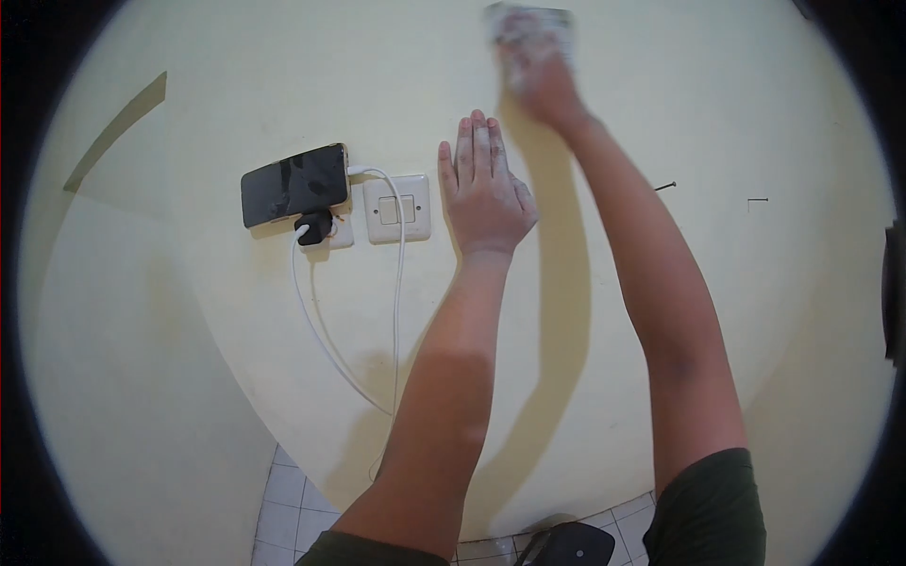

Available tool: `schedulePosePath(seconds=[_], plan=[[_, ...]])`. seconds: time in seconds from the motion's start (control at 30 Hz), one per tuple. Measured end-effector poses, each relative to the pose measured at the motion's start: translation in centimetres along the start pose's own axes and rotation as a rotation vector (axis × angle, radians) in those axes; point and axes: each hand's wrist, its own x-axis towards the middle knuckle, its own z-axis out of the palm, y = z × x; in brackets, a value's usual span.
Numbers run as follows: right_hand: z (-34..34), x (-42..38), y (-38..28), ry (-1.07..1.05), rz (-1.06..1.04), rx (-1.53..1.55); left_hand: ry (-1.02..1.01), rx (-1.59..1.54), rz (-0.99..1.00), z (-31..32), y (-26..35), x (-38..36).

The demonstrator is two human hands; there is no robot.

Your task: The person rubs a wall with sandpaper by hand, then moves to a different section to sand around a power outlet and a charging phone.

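Observation:
My left hand (486,193) lies flat against the pale yellow wall (651,104), its fingers stretched upward and dusted with white powder. Just left of it is a white light switch (396,209). Higher up and to the right, my right hand (543,85) presses a flat, grey-white sheet (562,24) to the wall. Motion blurs that hand and the sheet, so I cannot make out what the sheet is made of. White powder also covers the right fingers.
A phone (294,184) rests above a black charger (314,226) plugged into the wall, with white cables (397,311) hanging down. Two nails, a nearer one (666,186) and a farther one (758,200), stick out at right. A black bag (571,544) sits on the tiled floor (283,486).

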Motion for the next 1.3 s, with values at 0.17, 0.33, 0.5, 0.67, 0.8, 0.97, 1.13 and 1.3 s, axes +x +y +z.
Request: schedulePosePath(seconds=[0.17,0.33,0.5,0.67,0.8,0.97,1.13,1.3], plan=[[-2.7,-0.7,0.9,0.091,-0.047,0.085,0.005,0.001,0.010,-0.1,0.1,0.2],[-0.7,-2.7,8.5,0.297,0.436,-0.382,0.018,-0.011,0.006,-0.2,0.1,0.2],[0.3,0.1,-1.5,0.192,-0.127,0.203,-0.008,0.018,0.010,0.2,0.0,-0.1],[-2.5,-0.5,-1.7,0.071,-0.080,0.276,0.025,0.009,0.027,0.1,-0.1,0.0],[-2.8,-4.0,10.4,0.295,0.474,0.049,0.014,0.018,0.018,0.0,0.1,0.2],[4.9,-2.0,9.9,0.118,0.409,-0.145,-0.008,0.036,0.008,0.0,0.2,0.1],[4.3,3.5,-10.9,0.079,-0.092,0.120,-0.082,0.051,0.034,0.1,-0.3,-0.3],[-1.1,1.8,-2.7,0.003,-0.056,0.082,-0.044,0.083,0.023,0.0,0.0,-0.1]])
